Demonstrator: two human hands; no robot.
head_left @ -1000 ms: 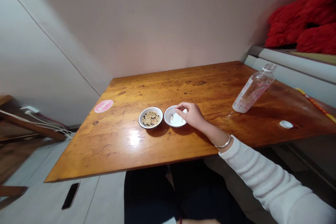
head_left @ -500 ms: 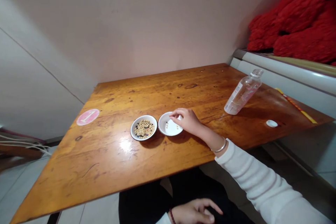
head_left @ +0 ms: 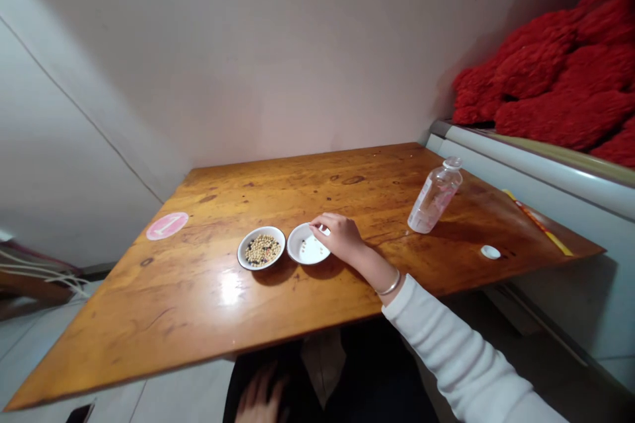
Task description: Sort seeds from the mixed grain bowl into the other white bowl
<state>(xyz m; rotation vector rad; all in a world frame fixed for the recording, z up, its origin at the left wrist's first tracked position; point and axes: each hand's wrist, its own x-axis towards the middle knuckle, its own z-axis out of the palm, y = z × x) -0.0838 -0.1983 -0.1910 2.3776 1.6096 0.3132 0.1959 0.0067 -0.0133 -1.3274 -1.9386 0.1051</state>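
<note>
Beans (head_left: 262,250), mixed, in a fuller bowl (head_left: 241,255) just left of the sparsely filled bowl (head_left: 307,254), presumably light, hard, slippery, best pinched singly across the sides; right hand (head_left: 343,236) above the latter, fingers drawn close, any grip indiscernible

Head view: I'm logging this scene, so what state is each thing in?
Left bowl, holding many beans, pale and dark.
Right bowl, holding only a few beans.
Bottle, uncapped, upright.
Cap, off, on the table.
Right hand, fingers curled over the right bowl, grip unclear.
Left hand, blurred, fingers apart.
Pink disc, flat on the table.
Red fluffy stuff, heaped.
</note>
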